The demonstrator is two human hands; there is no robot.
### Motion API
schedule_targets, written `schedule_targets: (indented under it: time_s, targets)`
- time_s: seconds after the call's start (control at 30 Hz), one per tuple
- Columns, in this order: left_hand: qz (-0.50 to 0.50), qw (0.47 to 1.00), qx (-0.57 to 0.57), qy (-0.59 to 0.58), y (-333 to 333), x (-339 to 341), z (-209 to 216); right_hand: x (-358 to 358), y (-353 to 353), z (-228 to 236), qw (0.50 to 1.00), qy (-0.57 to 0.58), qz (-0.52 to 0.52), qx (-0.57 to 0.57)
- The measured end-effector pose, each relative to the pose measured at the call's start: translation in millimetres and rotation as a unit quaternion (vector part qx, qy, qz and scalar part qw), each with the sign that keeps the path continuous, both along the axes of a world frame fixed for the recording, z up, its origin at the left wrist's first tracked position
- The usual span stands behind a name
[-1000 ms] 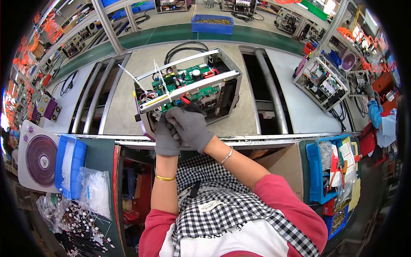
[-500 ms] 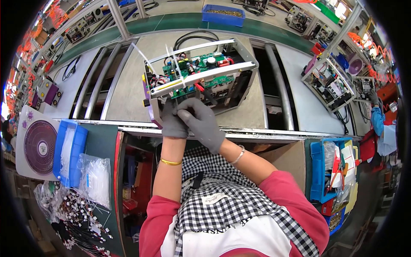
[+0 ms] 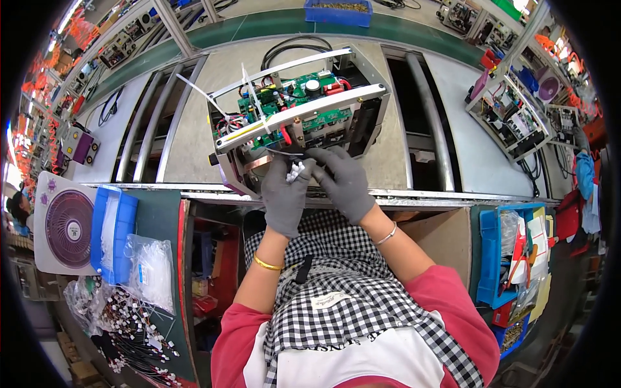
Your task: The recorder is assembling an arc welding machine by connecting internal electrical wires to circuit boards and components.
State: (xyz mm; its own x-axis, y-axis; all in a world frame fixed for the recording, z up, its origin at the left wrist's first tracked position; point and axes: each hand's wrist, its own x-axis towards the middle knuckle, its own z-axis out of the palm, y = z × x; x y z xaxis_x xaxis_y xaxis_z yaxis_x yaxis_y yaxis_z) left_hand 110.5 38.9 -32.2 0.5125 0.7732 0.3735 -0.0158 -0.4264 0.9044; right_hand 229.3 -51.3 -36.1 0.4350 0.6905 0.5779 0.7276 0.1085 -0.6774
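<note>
We pinch a small white connector [image 3: 295, 171] between gloved left hand [image 3: 284, 197] and right hand [image 3: 343, 184], just below the open chassis [image 3: 297, 116]. Wires above the grip could snag; a skewed push risks bending pins.

Open chassis [image 3: 299, 116] with green board [image 3: 284, 97] on conveyor [image 3: 194, 129] | left hand [image 3: 283, 197] gloved, at chassis front edge, pinching white connector [image 3: 295, 171] | right hand [image 3: 343, 184] gloved, just right of it, fingers closed on black wire [image 3: 284, 152] | fan [image 3: 65, 227] and blue tray [image 3: 111, 233] well left of chassis
</note>
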Motion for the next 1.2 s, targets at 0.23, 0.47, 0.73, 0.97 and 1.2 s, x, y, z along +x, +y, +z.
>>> schedule_targets:
  time_s: [0.23, 0.47, 0.73, 0.97, 1.2]
  targets:
    - [0.052, 0.990, 0.111, 0.075, 12.7, -1.9, 6.4, 3.2, 10.1, -24.2, 0.999, 0.036, 0.016, 0.011]
    - [0.026, 0.992, 0.086, 0.094, 34.5, -11.8, -8.0, 8.5, 9.3, -37.3, 0.999, 0.050, -0.013, 0.010]
    - [0.055, 0.953, 0.256, 0.154, 33.0, -5.3, -5.2, 6.2, 19.0, -54.0, 0.998, 0.056, 0.002, 0.037]
    - [0.081, 0.938, 0.297, 0.160, 35.6, -7.9, -33.0, 1.3, 6.2, -21.0, 0.954, 0.292, 0.060, -0.015]
    - [0.104, 0.896, 0.323, 0.288, 31.5, -15.7, -39.1, -2.2, 0.3, 6.4, 0.996, 0.008, 0.078, 0.043]
